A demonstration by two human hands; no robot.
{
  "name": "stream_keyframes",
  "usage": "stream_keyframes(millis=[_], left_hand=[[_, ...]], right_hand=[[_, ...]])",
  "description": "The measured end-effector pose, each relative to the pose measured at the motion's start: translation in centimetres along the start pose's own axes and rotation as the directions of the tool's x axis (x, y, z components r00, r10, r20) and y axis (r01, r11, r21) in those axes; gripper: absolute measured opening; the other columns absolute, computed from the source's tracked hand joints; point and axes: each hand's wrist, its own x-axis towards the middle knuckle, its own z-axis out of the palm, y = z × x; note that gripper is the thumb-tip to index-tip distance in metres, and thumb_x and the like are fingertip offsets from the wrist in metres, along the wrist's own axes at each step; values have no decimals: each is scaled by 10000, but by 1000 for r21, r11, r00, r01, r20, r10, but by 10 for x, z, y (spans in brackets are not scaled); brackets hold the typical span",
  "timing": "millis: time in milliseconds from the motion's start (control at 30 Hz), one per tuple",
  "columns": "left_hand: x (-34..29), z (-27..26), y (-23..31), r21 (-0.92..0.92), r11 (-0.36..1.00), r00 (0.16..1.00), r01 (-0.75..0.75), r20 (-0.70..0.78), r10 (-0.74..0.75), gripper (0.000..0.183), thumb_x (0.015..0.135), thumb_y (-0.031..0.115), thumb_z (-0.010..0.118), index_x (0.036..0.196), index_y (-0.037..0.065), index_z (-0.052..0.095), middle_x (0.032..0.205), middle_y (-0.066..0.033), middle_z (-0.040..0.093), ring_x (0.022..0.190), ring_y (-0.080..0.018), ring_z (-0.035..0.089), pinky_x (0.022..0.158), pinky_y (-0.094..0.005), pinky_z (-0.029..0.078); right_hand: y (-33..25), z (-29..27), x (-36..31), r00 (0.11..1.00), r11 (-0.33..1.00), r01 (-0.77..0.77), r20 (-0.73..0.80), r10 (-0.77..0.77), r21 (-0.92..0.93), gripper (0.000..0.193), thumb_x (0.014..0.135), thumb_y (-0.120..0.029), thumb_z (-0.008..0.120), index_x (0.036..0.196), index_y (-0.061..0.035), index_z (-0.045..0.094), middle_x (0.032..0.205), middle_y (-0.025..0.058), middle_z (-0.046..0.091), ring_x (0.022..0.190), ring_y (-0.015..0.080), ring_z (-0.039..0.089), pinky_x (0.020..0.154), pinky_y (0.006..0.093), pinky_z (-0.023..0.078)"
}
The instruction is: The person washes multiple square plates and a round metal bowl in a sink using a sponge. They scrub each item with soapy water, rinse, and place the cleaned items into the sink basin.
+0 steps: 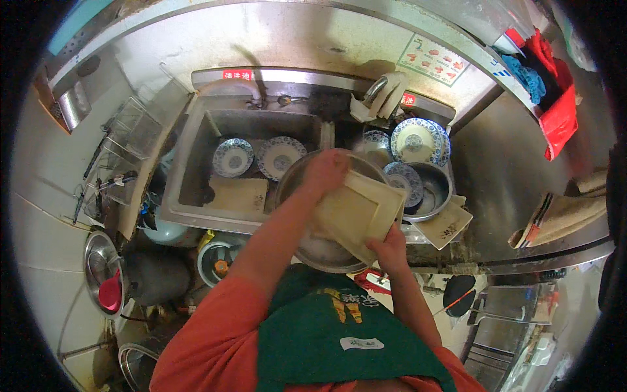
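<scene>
A cream rectangular plate (349,214) is tilted over a large round metal basin (313,251). My right hand (390,250) grips its lower right corner, thumb on the upper face. Closed around the plate's upper left corner is my left hand (328,168); the fingertips are hidden. Just right of the plate, a blue-patterned round plate (405,183) leans in a metal bowl (436,189). Behind that, more blue-patterned plates (417,140) are stacked. Another rectangular plate (445,225) lies under the bowl's near side.
The left sink (176,189) holds two patterned plates (233,157) and a flat rectangular dish (235,195). A faucet (256,98) stands behind it. Cloths (388,95) hang at the back. A wire rack (127,140) and a pot with a pink scoop (111,293) are at left.
</scene>
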Motion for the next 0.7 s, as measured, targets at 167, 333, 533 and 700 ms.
stream_keyframes(millis=[167,333,533,700], left_hand=[[-24,7,-53,-53,948,940,313,-126,-317,366,983,346,484,1181,100,669,1141,-217,674,1093,-419,623,933,-513,489],[-81,23,-22,-29,806,806,591,53,-589,343,975,307,519,1190,55,608,1091,-228,647,1057,-458,595,941,-526,466],[-145,43,5,66,917,920,393,-38,-391,427,916,209,622,1232,-44,487,1141,-322,568,1084,-464,578,926,-520,482],[-135,16,-1,121,894,898,431,37,-438,481,890,252,659,1228,-50,497,1164,-300,563,1118,-450,561,953,-497,481]], right_hand=[[21,-8,1,985,996,-90,-144,93,22,597,710,75,635,1297,-4,558,1175,98,674,1049,241,669,933,397,535],[37,-17,12,948,907,-63,-261,185,416,591,734,105,614,1310,3,533,1177,122,666,1003,277,674,896,414,557],[17,-39,19,951,817,-33,-235,203,576,561,743,88,621,1289,7,519,1207,143,643,1048,310,653,937,499,546],[-21,-52,10,950,896,110,-311,33,430,546,741,56,639,1274,-6,535,1229,150,642,1067,304,653,950,468,534]])
